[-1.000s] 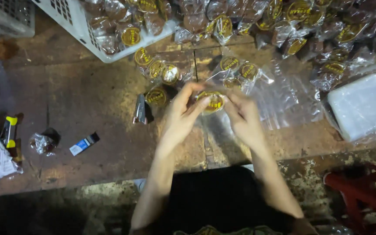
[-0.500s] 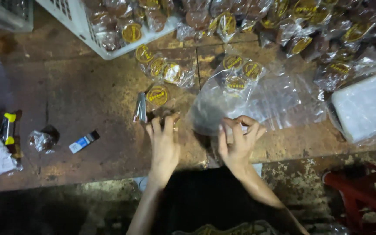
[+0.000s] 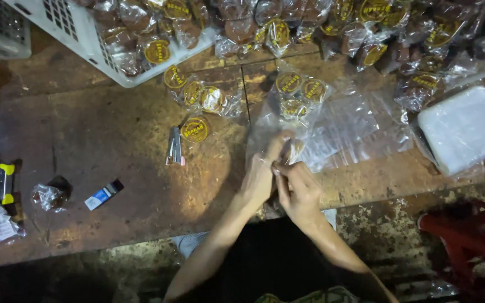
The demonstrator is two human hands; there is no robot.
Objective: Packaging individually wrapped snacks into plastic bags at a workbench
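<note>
While both hands worked at the near edge of the worn brown wooden table (image 3: 113, 140), the left hand (image 3: 260, 178) and right hand (image 3: 298, 188) were closed together, fingertips pinched on the mouth of a clear crinkled plastic bag (image 3: 287, 143). That bag lay flat on the table just beyond the hands, on a loose spread of clear plastic sheets (image 3: 355, 129); what it held could not be made out. Three round brown cakes with yellow labels in clear wrap (image 3: 298, 92) lay just beyond it, more wrapped cakes (image 3: 197, 95) lay to the left, and a small metal stapler (image 3: 175, 148) was near the left hand. A white plastic crate (image 3: 85, 39) full of wrapped cakes stood at the far edge, and a stack of white bags (image 3: 464, 129) lay to the right. Judgement: the pinch looked best kept at the film's very edge, the two layers slid apart with light thumb pressure, and the bag held flat to the table so the thin film would neither tear nor drag the neighbouring sheets.
</note>
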